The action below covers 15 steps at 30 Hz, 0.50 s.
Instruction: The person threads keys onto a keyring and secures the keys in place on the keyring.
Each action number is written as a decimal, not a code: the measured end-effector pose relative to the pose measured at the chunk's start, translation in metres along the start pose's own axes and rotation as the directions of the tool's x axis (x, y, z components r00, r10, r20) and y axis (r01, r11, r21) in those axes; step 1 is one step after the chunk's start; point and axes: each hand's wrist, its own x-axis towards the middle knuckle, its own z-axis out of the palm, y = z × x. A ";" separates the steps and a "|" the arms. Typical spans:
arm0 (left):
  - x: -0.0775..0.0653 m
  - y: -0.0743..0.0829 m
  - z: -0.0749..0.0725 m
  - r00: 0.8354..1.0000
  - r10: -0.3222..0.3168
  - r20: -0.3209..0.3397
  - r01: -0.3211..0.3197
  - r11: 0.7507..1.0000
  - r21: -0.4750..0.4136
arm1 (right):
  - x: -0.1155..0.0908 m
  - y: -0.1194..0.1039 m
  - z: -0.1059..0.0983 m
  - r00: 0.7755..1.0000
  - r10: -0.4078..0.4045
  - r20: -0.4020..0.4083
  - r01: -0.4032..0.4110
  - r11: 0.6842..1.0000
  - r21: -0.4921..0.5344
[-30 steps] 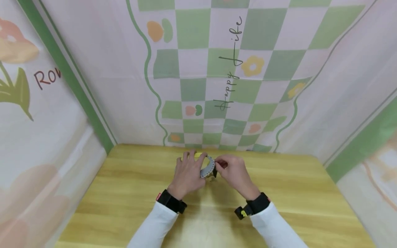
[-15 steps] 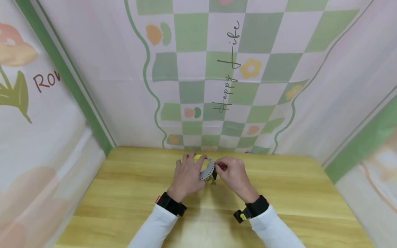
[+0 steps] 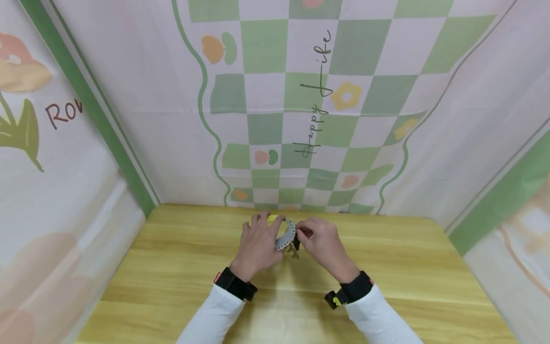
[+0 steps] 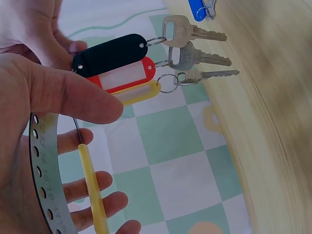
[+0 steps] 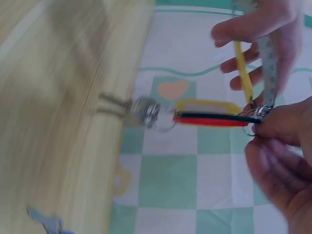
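Note:
My left hand (image 3: pixel 259 240) holds a large key ring by its grey band (image 4: pixel 41 180), which is punched with holes and printed with numbers. A yellow sleeve (image 4: pixel 92 187) on a thin wire forms the ring's other side, across the fingers. My right hand (image 3: pixel 323 241) pinches the end of a black key tag (image 4: pixel 112 54) at small metal rings (image 5: pixel 263 112) by the band. Against it lie a red key tag (image 4: pixel 126 75) and a yellow key tag (image 4: pixel 139 91). Each tag carries a metal key, such as the lowest key (image 4: pixel 209 74), pointing away from the hands.
A blue key tag (image 4: pixel 197 9) with a key lies on the wooden table (image 3: pixel 172 267). The table's far edge meets a green-and-white checked cloth (image 3: pixel 270 129). Black wrist straps (image 3: pixel 358 285) sit on both wrists over white sleeves.
The head view has tilted up slightly. Both hands keep their hold at the large key ring, and a key below it shows a little more clearly than before.

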 end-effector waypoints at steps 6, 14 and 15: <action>0.000 0.000 -0.001 1.000 -0.004 0.001 0.004 1.000 0.010 | 0.001 -0.001 -0.002 0.981 0.190 0.034 -0.192 0.975 0.115; 0.000 0.000 -0.002 0.999 -0.015 0.034 0.015 1.000 0.012 | -0.002 0.000 0.002 1.000 -0.010 -0.019 0.010 1.000 0.024; 0.000 0.000 -0.002 0.999 -0.017 0.038 0.017 1.000 0.011 | -0.003 0.000 0.003 0.999 -0.036 -0.021 0.036 0.999 0.006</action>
